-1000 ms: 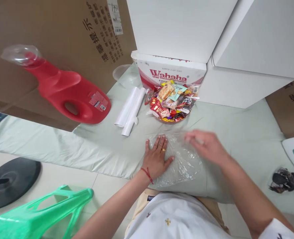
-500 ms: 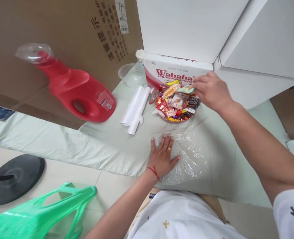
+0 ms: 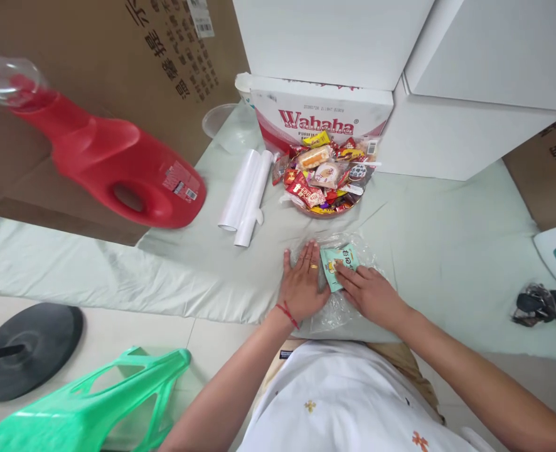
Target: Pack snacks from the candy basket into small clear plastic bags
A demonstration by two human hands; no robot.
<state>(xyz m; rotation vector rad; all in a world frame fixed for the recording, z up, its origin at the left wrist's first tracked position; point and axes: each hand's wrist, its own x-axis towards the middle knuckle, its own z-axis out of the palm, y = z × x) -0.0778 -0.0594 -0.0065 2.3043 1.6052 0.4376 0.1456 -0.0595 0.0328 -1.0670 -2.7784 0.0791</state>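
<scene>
A clear plastic bag [image 3: 327, 317] lies flat on the cloth-covered table [image 3: 428, 251] in front of me. On its left part my left hand [image 3: 301, 285] rests palm down, fingers stretched out. A mint-green snack packet [image 3: 331, 258] lies on the bag, just right of that hand. My right hand [image 3: 374, 295] lies over the packet's lower right part, fingertips on it, fingers extended. Beyond the bag, a round dish heaped with wrapped snacks [image 3: 327, 174] stands before a Wahaha box [image 3: 320, 113].
Two white rolls [image 3: 247, 198] lie left of the snacks. A big red bottle [image 3: 118, 163] and a clear bowl [image 3: 231, 129] stand farther left. Keys [image 3: 532, 306] lie at the right. A green stool [image 3: 90, 402] and a black round base [image 3: 28, 351] are on the floor.
My right hand has come from the dish down to the bag, bringing the mint-green packet onto it. My left hand stays on the bag. The view has shifted, showing the keys at the right.
</scene>
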